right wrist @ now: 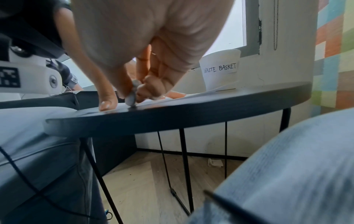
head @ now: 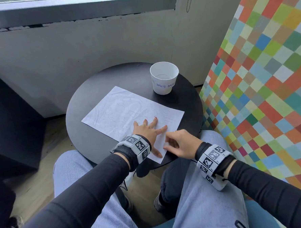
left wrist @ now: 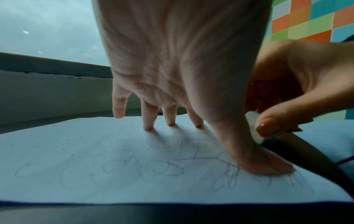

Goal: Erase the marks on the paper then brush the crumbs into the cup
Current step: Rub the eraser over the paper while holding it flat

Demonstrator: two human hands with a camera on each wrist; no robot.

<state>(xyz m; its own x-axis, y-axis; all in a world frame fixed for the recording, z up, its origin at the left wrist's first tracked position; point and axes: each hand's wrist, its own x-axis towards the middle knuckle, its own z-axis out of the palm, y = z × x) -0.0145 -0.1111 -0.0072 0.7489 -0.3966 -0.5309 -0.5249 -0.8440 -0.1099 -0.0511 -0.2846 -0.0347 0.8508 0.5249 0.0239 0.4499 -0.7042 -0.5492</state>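
— Eraser (left wrist: 253,127): who has it?
— The right hand (head: 181,144). Thumb and curled fingers pinch the small white eraser, its lower end down at the near right edge of the paper (head: 128,111), close to the table (head: 85,103) rim.
— And the other hand?
— The left hand (head: 148,131) lies spread on the paper, fingers straight, fingertips (left wrist: 148,127) and thumb pressing the sheet flat. The eraser sits just beside that thumb.
— What does the paper look like?
— White, lying at an angle on the round black table, covered with faint pencil loops and scribbles; darker lines show near the thumb.
— The cup?
— The cup (head: 164,77) is white, upright, at the far right of the table, apart from the paper's far edge. "WASTE BASKET" is handwritten on its label.
— Crumbs?
— Too small to tell.
— Around that?
— Jeans-clad knees under the table edge, a window ledge behind, a panel (head: 267,71) of coloured squares on the right.
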